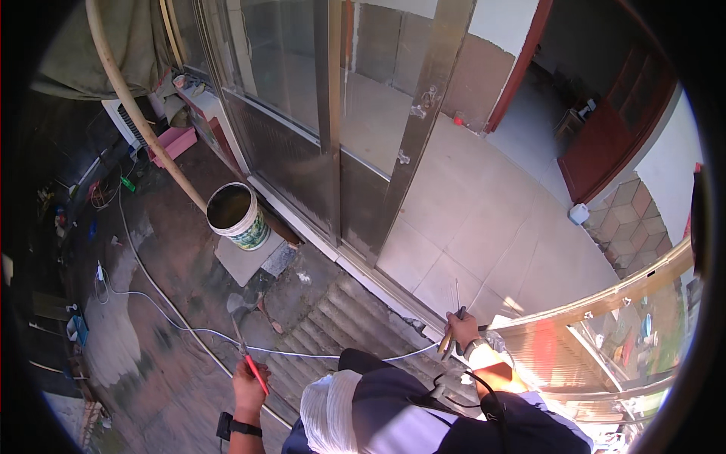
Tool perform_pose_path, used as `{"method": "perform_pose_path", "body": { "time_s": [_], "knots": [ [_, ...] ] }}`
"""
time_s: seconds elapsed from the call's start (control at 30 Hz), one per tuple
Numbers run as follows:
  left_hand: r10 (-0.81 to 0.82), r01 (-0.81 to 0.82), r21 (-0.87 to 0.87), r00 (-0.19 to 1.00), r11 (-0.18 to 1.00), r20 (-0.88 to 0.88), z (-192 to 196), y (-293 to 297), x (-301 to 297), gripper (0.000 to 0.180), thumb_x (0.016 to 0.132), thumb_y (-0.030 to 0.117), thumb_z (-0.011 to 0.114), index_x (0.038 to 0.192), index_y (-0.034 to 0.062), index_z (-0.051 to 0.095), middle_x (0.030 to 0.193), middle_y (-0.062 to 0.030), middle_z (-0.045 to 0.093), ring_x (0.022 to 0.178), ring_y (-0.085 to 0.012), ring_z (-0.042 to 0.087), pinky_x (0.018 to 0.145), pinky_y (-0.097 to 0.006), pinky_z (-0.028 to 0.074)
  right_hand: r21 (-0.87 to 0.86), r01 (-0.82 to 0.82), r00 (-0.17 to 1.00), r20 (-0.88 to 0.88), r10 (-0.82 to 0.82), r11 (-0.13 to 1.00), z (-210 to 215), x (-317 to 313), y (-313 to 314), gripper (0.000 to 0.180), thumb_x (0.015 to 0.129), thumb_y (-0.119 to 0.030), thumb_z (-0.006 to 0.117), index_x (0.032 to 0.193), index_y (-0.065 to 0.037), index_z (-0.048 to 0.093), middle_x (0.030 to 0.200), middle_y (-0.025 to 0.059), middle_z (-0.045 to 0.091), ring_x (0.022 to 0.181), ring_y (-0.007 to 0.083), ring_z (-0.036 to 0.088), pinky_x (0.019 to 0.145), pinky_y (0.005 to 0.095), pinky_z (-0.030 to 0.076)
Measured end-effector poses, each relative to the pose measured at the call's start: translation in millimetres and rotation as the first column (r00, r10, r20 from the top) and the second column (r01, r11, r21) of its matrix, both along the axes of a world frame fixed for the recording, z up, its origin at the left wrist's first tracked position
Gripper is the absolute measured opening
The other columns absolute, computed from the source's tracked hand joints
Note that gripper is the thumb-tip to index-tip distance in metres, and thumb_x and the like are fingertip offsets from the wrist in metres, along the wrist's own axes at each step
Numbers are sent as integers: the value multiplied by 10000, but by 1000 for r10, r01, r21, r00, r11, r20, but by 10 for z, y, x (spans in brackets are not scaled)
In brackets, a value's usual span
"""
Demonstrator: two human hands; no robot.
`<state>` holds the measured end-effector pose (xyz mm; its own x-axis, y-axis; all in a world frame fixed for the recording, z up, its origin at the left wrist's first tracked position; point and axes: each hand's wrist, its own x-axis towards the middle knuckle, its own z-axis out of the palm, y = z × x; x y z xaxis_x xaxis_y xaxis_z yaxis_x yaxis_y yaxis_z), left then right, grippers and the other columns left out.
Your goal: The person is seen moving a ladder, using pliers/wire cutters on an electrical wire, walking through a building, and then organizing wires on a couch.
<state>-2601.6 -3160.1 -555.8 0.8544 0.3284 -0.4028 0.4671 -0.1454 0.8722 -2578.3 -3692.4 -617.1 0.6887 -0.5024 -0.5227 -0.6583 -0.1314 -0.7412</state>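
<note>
My left hand is closed around a red-handled tool with a slim pointed metal front, which looks like pliers. It is held over the wet ground, left of my knees. My right hand, beside the door sill, grips a thin-shafted tool that looks like a screwdriver, pointing up. Dark handles of another tool hang below those fingers; its kind is unclear. A white cable crosses the step in front of me and reaches the right hand. Whether that hand also holds the cable is hidden.
A glazed sliding door with a metal track sill stands ahead. Left of it are a bucket of dark liquid on a slab, a long wooden pole and a pink basin. A grey-bladed tool lies by the ridged step.
</note>
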Motion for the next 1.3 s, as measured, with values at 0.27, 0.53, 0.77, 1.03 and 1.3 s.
{"method": "perform_pose_path", "body": {
  "time_s": [0.27, 0.53, 0.77, 1.03, 1.3],
  "knots": [
    [-369, 433, 9, 755, 901, 542, 1518, -1764, 1754, 226, 889, -43, 481, 1111, -5, 462, 1193, -144, 582, 1082, -210, 593, 926, -311, 473, 285, 287, 634, 659, -404, 915, 2094, -33, -616, 89, 929, -115, 581, 953, -35, 549, 678, 54, 573, 538, 148, 578, 440, 272, 473],
    [-339, 419, 172, 366, 891, 867, 2588, -3097, 3045, 322, 909, -21, 433, 1229, -51, 432, 1329, -171, 523, 1227, -247, 525, 1035, -339, 395, -115, 758, 350, 903, -251, 642, 3311, -1125, -1179, 370, 933, -174, 506, 1262, -12, 553, 1029, 108, 657, 680, 122, 611, 680, 223, 481],
    [-278, 379, 110, 424, 919, 862, 2603, -3536, 3448, 345, 907, -1, 456, 1249, -41, 479, 1295, -127, 555, 1173, -194, 538, 990, -290, 398, -46, 767, 341, 874, -345, 640, 3214, -1292, -1502, 492, 919, -123, 533, 1399, -54, 453, 1121, 70, 585, 649, 88, 566, 615, 213, 438],
    [-276, 423, 73, 440, 903, 855, 2650, -3597, 3416, 302, 923, 30, 521, 1214, -26, 467, 1311, -126, 541, 1172, -185, 520, 1028, -301, 372, -34, 718, 321, 902, -288, 695, 3154, -1235, -1506, 382, 925, -124, 513, 1276, 25, 513, 1468, 147, 394, 690, 152, 638, 635, 272, 540],
    [-249, 515, -29, 462, 857, 852, 2701, -3735, 3123, 243, 908, 4, 488, 1150, -18, 470, 1294, -149, 550, 1153, -175, 527, 993, -285, 396, 55, 685, 280, 901, -332, 726, 3186, -1245, -1455, 305, 915, -73, 499, 1194, 32, 566, 1468, 150, 398, 720, 125, 617, 654, 247, 528]
  ]
}}
